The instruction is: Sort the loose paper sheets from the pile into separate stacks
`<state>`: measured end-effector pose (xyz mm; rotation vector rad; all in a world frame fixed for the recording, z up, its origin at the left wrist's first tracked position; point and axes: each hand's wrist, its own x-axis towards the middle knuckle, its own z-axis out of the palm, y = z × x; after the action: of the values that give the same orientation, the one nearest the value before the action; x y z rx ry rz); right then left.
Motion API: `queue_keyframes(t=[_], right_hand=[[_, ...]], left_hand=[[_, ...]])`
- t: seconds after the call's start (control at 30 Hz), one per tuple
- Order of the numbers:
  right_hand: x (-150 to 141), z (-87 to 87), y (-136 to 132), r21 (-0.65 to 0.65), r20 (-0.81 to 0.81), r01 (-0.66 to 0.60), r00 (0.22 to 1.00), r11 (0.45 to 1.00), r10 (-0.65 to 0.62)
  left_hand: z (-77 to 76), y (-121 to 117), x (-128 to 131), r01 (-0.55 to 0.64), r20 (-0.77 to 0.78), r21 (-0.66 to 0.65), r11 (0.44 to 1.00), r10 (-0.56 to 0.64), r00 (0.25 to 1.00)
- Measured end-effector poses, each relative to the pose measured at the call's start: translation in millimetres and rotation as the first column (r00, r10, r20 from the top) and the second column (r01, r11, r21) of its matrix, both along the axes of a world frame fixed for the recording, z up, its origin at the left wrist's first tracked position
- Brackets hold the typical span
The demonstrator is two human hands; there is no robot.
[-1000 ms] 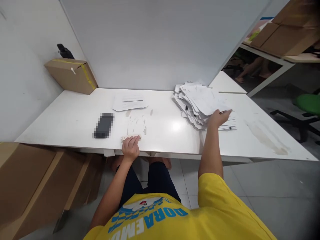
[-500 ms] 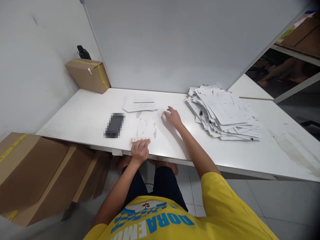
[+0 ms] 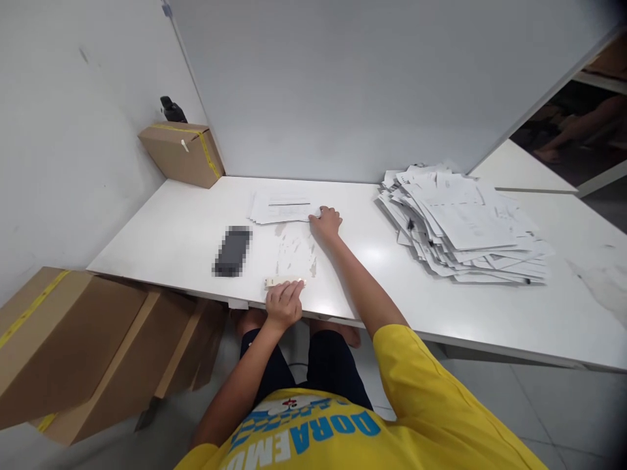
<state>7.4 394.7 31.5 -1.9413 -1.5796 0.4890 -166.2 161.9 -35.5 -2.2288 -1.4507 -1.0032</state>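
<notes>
A slim cream-coloured bar-shaped object [image 3: 271,282] lies along the table's front edge; its exact kind is unclear. My left hand [image 3: 284,305] is over it, fingers bent across its top and covering most of its right part. Farther back, a thin stack of printed papers [image 3: 281,205] lies flat. At its right corner, my right hand [image 3: 327,223] has thumb and fingers closed on the paper edge; how many sheets are between them is hidden. A dark, pixelated flat rectangular object [image 3: 232,251] is on the table left of both hands.
A tall, uneven pile of papers [image 3: 460,222] occupies the right of the white table [image 3: 166,228]. A taped cardboard box [image 3: 183,153] stands in the back left corner, a black object [image 3: 174,109] behind it. More cardboard boxes [image 3: 73,333] are below left. A grey panel [image 3: 333,91] borders the back.
My right hand has moved left to the corner of the thin paper stack, its fingers closing there. My left hand stays on the cream object. The camera view has shifted slightly.
</notes>
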Motion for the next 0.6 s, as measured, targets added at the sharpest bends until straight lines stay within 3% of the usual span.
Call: queue_keyframes(t=[0.17,0.47,0.6], right_hand=[[7,-0.1,1,0.030,-0.088,0.004,0.996,1.000,-0.002],[10,0.8,-3,0.075,-0.189,0.029,0.982,0.997,-0.014],[12,3.8,-9,0.132,-0.306,0.034,0.952,0.991,0.008]], left_hand=[[-0.1,1,1,0.006,0.019,-0.029,1.000,-0.005,1.000],[2.7,1,2,-0.003,0.007,0.045,0.999,0.003,1.000],[2.3,2,2,0.035,0.041,0.060,0.998,-0.037,0.998]])
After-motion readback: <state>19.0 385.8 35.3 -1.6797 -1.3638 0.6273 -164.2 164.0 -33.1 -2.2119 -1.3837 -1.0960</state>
